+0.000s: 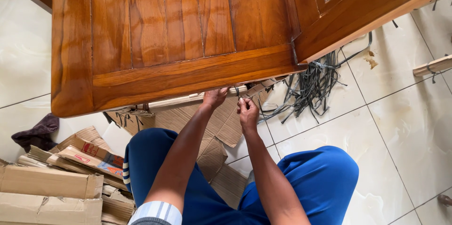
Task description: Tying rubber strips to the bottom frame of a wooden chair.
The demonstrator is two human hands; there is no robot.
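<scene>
While the dark cloth (36, 132) lies crumpled on the tiled floor (405, 126) at nine o'clock, flattened cardboard boxes (52, 192) pile up just below it at eight o'clock. Above them the big polished wooden panel (179, 41) fills the upper half of the view, from ten to one o'clock, its lower edge tilting over the person's lap. More cardboard (221, 126) is spread on the floor under that edge, between the blue-trousered knees. The left hand (215, 98) reaches up at the centre, fingers curled against the underside of the panel's lower rail; whether it grips anything there I cannot tell. Just beside it, toward three o'clock, the right hand (248, 113) is closed, pinching a thin dark strap (238, 94) that runs up to the panel's edge. Farther right, at two o'clock, a loose bundle of dark straps (310, 88) fans out over the tiles below the panel's corner.
</scene>
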